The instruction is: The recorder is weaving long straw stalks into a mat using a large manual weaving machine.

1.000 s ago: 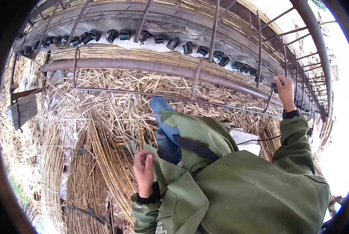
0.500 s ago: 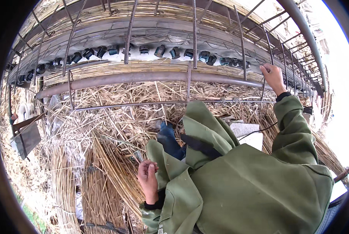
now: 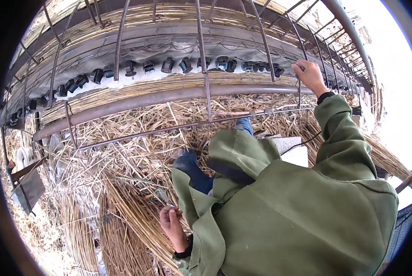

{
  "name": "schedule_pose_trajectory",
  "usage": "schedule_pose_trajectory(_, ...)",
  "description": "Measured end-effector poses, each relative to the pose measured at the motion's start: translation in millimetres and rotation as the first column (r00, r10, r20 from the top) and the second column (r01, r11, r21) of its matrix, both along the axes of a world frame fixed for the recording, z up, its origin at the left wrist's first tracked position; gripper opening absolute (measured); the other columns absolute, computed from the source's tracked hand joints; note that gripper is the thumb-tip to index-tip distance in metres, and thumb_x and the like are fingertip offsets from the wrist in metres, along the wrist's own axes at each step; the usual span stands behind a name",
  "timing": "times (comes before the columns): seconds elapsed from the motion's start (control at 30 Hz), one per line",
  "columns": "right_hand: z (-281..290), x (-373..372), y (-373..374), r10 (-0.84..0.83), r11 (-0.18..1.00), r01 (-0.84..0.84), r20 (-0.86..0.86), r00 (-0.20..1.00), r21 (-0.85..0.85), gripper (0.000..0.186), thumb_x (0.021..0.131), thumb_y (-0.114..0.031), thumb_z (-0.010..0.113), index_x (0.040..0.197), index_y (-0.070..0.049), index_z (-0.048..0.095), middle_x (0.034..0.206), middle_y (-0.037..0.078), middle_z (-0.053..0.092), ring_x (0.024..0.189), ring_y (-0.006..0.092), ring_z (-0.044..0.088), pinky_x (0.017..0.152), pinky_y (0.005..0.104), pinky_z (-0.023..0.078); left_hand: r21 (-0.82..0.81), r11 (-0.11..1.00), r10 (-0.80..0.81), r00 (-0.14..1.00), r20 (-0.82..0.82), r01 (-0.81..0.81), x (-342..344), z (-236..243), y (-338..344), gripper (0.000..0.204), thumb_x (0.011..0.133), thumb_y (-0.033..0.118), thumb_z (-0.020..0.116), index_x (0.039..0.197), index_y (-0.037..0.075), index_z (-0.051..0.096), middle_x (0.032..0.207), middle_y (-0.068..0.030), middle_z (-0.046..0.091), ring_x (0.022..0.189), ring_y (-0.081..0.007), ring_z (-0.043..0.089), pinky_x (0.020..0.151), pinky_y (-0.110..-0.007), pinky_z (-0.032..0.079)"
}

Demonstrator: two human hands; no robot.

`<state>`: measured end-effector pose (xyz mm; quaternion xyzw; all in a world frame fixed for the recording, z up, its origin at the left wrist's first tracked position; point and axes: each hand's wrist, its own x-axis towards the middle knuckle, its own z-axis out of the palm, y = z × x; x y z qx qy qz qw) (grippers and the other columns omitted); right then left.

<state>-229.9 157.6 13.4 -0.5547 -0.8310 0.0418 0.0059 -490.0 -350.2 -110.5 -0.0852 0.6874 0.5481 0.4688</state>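
Observation:
My right hand (image 3: 311, 77) is raised at the frame of a long metal machine. Its fingers are closed in a pinch beside an upright metal rod (image 3: 299, 39), just right of a row of dark spool-like pieces (image 3: 167, 65); what the fingertips hold, if anything, is too small to make out. Low in front of my body, my left hand (image 3: 173, 230) is closed with its thumb against the curled fingers. It hangs above reed bundles (image 3: 141, 216), apart from them, and its grip is hidden.
A thick rusty pipe (image 3: 160, 99) and a thinner bar (image 3: 146, 132) cross in front of me. Loose straw (image 3: 123, 119) covers the ground. A white block (image 3: 295, 155) lies near my right leg, and a grey flap (image 3: 30, 187) hangs at the left.
The machine has shifted left and tilted in view. A second blue-clad leg part now shows under the thin bar. Both hands stay closed, the right one still by the rod.

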Motion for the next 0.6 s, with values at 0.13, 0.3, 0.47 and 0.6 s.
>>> schedule_pose_trajectory(0.13,-0.6,2.0,1.3,0.038,0.999,-0.038,0.010,0.999,-0.004,0.024,0.081,-0.028,0.060,0.075,-0.004,0.060,0.061,0.015,0.055,0.056,0.0318,0.052,0.056,0.0372,0.042,-0.008,0.999,0.047,0.999,-0.027,-0.047,0.6,5.3,5.2,0.011,0.090,0.009,0.049,0.097,0.001,0.052,0.084,-0.0058,0.059,0.069,-0.0100,0.055,0.063,-0.021,0.045)
schedule_pose_trajectory(0.3,8.2,-10.3,-1.4,0.013,0.999,-0.015,-0.047,0.999,-0.040,0.026,0.082,-0.027,0.059,0.074,-0.003,0.060,0.059,0.016,0.052,0.054,0.0334,0.048,0.054,0.0369,0.040,0.064,0.992,-0.105,0.993,-0.058,0.108,-2.7,36.3,14.9,0.013,0.090,0.009,0.050,0.099,0.000,0.051,0.085,-0.0057,0.060,0.071,-0.0093,0.055,0.067,-0.021,0.046)
schedule_pose_trajectory(0.47,4.1,-1.7,0.2,-0.059,0.997,0.051,-0.139,0.988,-0.060,0.027,0.082,-0.027,0.060,0.074,-0.001,0.058,0.055,0.014,0.047,0.049,0.0266,0.040,0.050,0.0338,0.036,-0.014,0.984,-0.180,0.978,-0.102,0.179,-31.8,39.1,34.6,0.013,0.089,0.010,0.052,0.098,0.000,0.052,0.084,-0.0051,0.059,0.070,-0.0090,0.055,0.067,-0.021,0.046)
schedule_pose_trajectory(0.6,9.4,1.0,1.4,-0.040,0.991,0.016,-0.177,0.983,-0.136,0.026,0.082,-0.025,0.059,0.075,0.000,0.059,0.060,0.012,0.052,0.053,0.0253,0.045,0.052,0.0340,0.038,0.021,0.981,-0.192,0.975,-0.112,0.195,-51.1,31.7,71.4,0.012,0.089,0.008,0.051,0.098,0.001,0.052,0.083,-0.0042,0.059,0.070,-0.0087,0.055,0.067,-0.022,0.047)
